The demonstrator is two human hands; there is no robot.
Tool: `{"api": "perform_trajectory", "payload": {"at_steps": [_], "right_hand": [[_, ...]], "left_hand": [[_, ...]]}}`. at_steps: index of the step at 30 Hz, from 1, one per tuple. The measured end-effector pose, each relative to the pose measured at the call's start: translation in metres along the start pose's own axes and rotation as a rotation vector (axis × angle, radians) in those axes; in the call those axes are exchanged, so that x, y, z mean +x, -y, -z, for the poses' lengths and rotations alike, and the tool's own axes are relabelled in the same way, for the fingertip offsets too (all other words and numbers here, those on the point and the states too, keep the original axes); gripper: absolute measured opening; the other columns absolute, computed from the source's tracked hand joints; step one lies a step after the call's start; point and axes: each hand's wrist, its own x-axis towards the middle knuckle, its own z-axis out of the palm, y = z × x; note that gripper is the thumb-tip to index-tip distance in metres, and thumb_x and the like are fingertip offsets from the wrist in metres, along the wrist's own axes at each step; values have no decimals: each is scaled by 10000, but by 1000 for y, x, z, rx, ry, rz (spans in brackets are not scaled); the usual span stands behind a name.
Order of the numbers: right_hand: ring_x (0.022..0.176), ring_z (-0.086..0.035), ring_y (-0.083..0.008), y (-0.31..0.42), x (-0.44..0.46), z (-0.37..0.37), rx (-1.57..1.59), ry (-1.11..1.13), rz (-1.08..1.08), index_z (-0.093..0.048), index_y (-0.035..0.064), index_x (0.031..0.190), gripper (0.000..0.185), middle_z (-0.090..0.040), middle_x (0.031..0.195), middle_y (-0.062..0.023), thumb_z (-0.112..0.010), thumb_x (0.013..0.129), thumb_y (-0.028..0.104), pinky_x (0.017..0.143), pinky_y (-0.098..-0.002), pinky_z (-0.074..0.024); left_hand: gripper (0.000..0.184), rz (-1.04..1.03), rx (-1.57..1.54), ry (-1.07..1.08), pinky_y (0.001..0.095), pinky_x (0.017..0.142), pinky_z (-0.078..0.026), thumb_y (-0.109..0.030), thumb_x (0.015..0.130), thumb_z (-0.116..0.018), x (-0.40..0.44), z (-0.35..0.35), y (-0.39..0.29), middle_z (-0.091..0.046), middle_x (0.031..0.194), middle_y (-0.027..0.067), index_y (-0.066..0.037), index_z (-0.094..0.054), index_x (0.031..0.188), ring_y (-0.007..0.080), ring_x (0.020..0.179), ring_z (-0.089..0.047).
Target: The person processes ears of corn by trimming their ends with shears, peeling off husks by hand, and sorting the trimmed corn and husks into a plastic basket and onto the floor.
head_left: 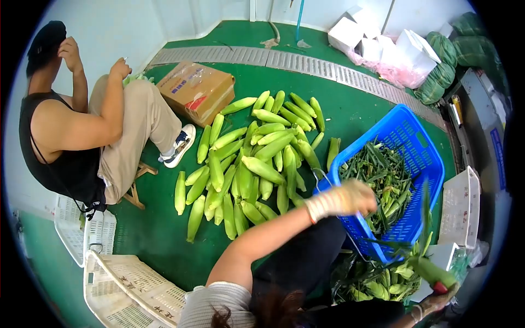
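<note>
Ear [431, 271]: one, green, leafy, tilted; in the right hand [439, 299], fingers closed about its lower end, outside the crate's near corner.
Left hand [353, 198]: gloved, blurred, over the near side of the crate [402, 123], well apart from the ear; opening and any hold cannot be told.
Leaves [377, 169]: heaped inside the crate, beside the left hand.
Pile [268, 170]: many ears, on the floor [153, 235], left of the crate.

Corn pile [263, 168] between carton [196, 90] and basket [420, 143]; leaves [383, 176] in basket.
</note>
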Motion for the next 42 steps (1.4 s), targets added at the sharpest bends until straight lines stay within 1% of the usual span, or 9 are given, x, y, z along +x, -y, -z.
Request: {"api": "perform_trajectory", "payload": {"at_steps": [1, 4, 9, 10, 12, 16, 24, 26, 42], "right_hand": [[1068, -572, -238, -7, 1, -3, 56, -16, 67, -533, 45, 1295, 432, -593, 1205, -103, -510, 953, 307, 863, -351, -497], [1066, -576, -308, 16, -10, -29, 221, 16, -267, -483, 34, 1318, 460, -521, 1275, -167, -497, 944, 301, 878, -432, -531], [1175, -497, -273, -47, -47, -29, -111, 213, 162, -368, 38, 1392, 471, -422, 1374, -156, -472, 959, 192, 951, -397, -477], [1175, -495, -268, -46, -57, -32, -51, 187, 91, -370, 40, 1399, 469, -421, 1378, -147, -474, 951, 132, 950, -386, -477], [1176, -493, -256, -55, -70, -28, -44, 170, 80, -398, 42, 1395, 456, -416, 1387, -133, -473, 946, 65, 925, -365, -491], [1207, -473, -237, -28, -95, -26, 212, 184, -175, -429, 42, 1382, 432, -385, 1416, -126, -463, 953, 83, 885, -350, -512], [724, -623, -222, -39, -77, -15, 219, 597, -273, -577, -14, 1129, 413, -640, 949, -129, -513, 931, 343, 628, -332, -520], [730, -627, -221, -38, -76, -26, 199, 523, -387, -562, -3, 1100, 335, -620, 951, -103, -586, 881, 249, 604, -348, -539], [731, -545, -124, -35, -91, -101, -252, 558, -134, -521, 38, 1004, 371, -565, 840, -17, -739, 704, 56, 654, -276, -482]], "left_hand": [[298, 335, -530, 113, 280, 593, -528, -310, 858, -592, 7, -14, -57, -676, 796, 77, -25, -669, 894, 119, 644, -630], [285, 247, -277, 420, 290, 670, -509, -295, 864, -597, 32, -94, -112, -679, 843, 99, -25, -656, 933, 177, 755, -648], [437, 208, -470, 49, 267, 545, -438, -516, 820, -665, 115, -220, -56, -590, 721, 36, -92, -580, 880, 149, 617, -567], [451, 612, -1136, -140, 244, 431, -376, -534, 785, -694, 115, -209, -68, -543, 626, -13, -105, -562, 838, 111, 497, -502], [664, 575, -1071, -175, 316, 731, -508, -699, 702, -666, 126, -213, -46, -650, 904, 21, -111, -627, 1007, 194, 813, -625], [517, 582, -1288, -330, 368, 754, -525, -610, 820, -613, 150, -210, -51, -660, 939, 34, -113, -617, 963, 185, 832, -630], [525, 684, -872, -716, 384, 475, -461, -515, 897, -551, 187, -218, 4, -614, 704, 112, 2, -607, 823, 235, 553, -582], [641, 591, -39, -867, 442, 570, -455, -597, 885, -507, 199, -218, 45, -602, 669, 178, 29, -610, 796, 309, 594, -575], [540, 568, -693, -1079, 338, 498, -467, -549, 819, -654, 179, -117, 18, -627, 770, 71, -13, -620, 870, 177, 597, -575]]}}
